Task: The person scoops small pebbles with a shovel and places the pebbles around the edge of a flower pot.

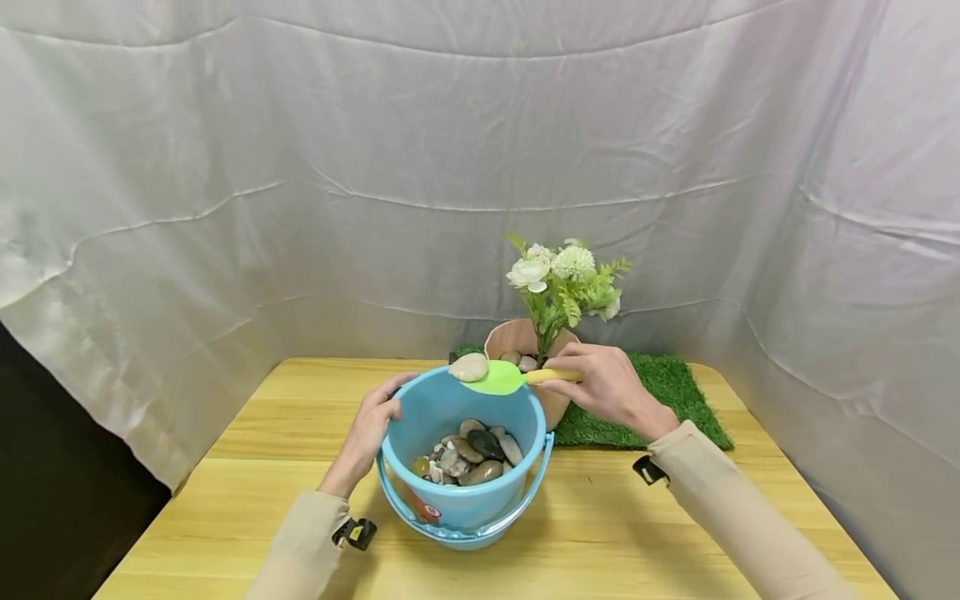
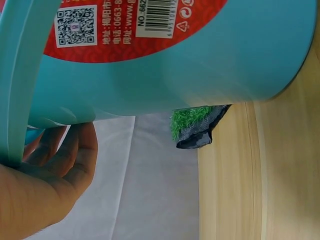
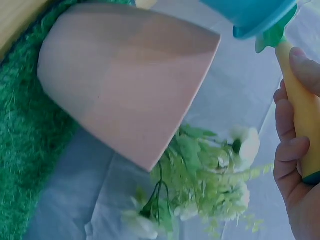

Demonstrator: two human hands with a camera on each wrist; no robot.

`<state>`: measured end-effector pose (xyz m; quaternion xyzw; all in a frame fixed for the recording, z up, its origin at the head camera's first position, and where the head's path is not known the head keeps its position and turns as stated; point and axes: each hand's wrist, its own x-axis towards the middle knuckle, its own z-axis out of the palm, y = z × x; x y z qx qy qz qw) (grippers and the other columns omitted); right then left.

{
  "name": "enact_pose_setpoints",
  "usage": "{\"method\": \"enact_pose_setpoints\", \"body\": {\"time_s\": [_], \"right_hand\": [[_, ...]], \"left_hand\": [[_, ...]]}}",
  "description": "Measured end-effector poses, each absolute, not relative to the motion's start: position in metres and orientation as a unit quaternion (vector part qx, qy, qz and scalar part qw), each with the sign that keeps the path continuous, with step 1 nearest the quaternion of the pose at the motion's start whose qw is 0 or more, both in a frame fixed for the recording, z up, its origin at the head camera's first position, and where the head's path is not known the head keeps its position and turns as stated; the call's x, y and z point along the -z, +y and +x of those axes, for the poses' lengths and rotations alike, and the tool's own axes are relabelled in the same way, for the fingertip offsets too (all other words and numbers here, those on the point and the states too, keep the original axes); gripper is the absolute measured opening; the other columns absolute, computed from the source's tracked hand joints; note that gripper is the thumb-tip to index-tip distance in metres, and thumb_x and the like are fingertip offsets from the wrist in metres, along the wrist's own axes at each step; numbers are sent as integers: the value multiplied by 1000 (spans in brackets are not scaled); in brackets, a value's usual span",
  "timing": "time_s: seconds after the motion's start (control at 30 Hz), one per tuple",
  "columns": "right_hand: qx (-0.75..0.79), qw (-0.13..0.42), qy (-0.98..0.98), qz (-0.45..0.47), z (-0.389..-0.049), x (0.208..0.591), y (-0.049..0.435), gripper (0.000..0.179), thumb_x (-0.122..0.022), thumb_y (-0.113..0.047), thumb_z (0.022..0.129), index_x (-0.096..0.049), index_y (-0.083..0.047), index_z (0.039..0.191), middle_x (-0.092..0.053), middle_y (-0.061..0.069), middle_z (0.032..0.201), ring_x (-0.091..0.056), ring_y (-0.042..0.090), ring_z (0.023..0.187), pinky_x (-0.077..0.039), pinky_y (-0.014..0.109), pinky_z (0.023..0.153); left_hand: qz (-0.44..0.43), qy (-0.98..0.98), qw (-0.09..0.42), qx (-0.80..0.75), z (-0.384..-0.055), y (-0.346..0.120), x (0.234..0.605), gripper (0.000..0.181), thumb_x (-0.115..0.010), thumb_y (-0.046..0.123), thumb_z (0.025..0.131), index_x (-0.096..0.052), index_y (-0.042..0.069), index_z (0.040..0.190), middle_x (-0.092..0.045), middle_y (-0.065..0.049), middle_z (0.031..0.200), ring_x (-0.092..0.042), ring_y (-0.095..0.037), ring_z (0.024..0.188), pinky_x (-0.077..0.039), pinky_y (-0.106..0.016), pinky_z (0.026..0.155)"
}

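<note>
The shovel [image 1: 513, 380] is reaching leftward from the right hand [image 1: 603, 379] toward the left, its green blade lying over the bucket [image 1: 431, 417], and a pale stone [image 1: 469, 367] is resting at its tip. The shovel is looking like thin, stiff plastic, so it is probably feeling light itself, with the hard stone making it tip-heavy. The blade is appearing smooth and shallow, so the stone is likely to be sliding with any tilt. The yellow handle is offering the best hold, close to the blade, where the weight is easier to balance.

The right hand is gripping that handle, the thumb lying along it and the fingers curling around it; the wrist is coming in from the right, above the table [image 1: 285, 475]. The left hand [image 1: 367, 429] is grasping the bucket's rim on its own side, the fingers bending against the outer wall. That wall is seeming slightly flexible, while the stones [image 1: 468, 454] inside, between the hands, are probably weighing the bucket down.

Just beyond the right hand, the pot [image 3: 130, 85] is holding the flowers [image 1: 573, 262], and the mat [image 1: 675, 383] is lying beneath the pot.
</note>
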<state>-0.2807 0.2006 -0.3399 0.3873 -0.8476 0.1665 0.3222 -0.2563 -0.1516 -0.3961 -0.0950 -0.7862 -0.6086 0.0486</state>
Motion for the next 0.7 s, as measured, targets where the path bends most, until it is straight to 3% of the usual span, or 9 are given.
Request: {"method": "enact_pose_setpoints", "body": {"time_s": [0.37, 0.7], "right_hand": [[-132, 327, -884, 307, -286, 333, 220, 21, -77, -34, 82, -79, -20, 97, -69, -4, 85, -50, 4, 56, -38, 24, 50], [-100, 316, -908, 256, -295, 348, 231, 21, -77, -36, 80, -79, -20, 94, -67, -2, 83, -51, 8, 56, -40, 29, 49]], "left_hand": [[-96, -781, 48, 615, -258, -154, 396, 61, -42, 0, 81, -52, 10, 140, -53, -14, 140, -50, -34, 118, -43, -42, 89], [-95, -783, 47, 613, -259, -153, 398, 59, -43, 1, 81, -53, 10, 139, -53, -14, 140, -51, -34, 120, -43, -45, 93]]}}
